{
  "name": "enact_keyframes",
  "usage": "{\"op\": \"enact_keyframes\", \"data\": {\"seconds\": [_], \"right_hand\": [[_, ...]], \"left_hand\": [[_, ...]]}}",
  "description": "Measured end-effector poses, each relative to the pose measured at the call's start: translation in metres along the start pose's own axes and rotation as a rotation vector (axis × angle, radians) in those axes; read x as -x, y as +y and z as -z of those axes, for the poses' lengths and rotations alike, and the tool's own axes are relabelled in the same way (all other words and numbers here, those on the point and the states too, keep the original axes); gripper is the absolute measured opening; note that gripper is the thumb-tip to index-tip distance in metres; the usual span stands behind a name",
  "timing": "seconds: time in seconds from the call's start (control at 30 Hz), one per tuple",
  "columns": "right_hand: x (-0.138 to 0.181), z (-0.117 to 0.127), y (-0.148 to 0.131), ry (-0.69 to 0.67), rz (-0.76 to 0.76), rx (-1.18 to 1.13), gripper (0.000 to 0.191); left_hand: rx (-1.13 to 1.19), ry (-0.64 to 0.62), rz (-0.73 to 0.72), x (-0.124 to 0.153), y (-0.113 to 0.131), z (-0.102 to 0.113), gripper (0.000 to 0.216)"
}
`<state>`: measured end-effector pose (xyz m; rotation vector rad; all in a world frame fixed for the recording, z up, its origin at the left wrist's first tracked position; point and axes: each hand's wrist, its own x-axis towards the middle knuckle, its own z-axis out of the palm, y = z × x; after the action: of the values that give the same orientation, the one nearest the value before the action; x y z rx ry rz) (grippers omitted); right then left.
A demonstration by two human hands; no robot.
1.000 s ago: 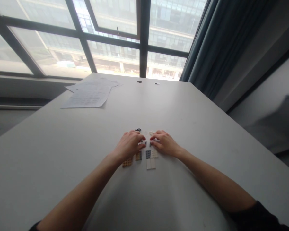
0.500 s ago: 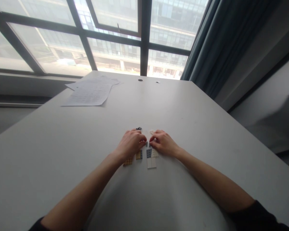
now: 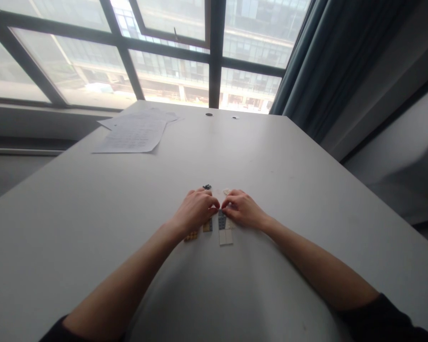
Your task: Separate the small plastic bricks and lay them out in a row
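My left hand (image 3: 199, 205) and my right hand (image 3: 241, 208) meet over the table, fingertips almost touching. Each pinches a small grey toy brick (image 3: 220, 209), mostly covered by the fingers. Just below the fingertips lies a grey studded plate (image 3: 222, 221), with a cream studded plate (image 3: 230, 223) beside it, partly under my right hand. Two white smooth tiles (image 3: 226, 237) lie side by side nearer to me. By my left wrist are a yellow-tan studded plate (image 3: 191, 235) and a tan piece with a grey one (image 3: 207, 225), both partly hidden.
Small dark pieces (image 3: 207, 186) and small white pieces (image 3: 226, 192) lie beyond my hands. Printed paper sheets (image 3: 128, 135) rest at the table's far left. Two round holes are near the far edge of the white table (image 3: 288, 190), before a window and a dark curtain (image 3: 306, 71).
My hands have come closer together, and the gap between the small grey bricks at their fingertips has closed. The camera view has shifted slightly.
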<state>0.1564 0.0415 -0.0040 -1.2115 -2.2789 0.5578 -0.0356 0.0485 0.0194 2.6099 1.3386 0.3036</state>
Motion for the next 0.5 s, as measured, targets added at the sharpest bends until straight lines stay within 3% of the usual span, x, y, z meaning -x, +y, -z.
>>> {"op": "enact_keyframes", "data": {"seconds": [0.4, 0.5], "right_hand": [[0.0005, -0.0006, 0.0025, -0.013, 0.015, -0.022, 0.010], [0.0013, 0.0005, 0.0041, 0.009, 0.003, -0.056, 0.009]], "left_hand": [[0.001, -0.007, 0.011, 0.0021, 0.0022, 0.0019, 0.011], [0.023, 0.049, 0.008, 0.0040, -0.0032, 0.0058, 0.012]]}}
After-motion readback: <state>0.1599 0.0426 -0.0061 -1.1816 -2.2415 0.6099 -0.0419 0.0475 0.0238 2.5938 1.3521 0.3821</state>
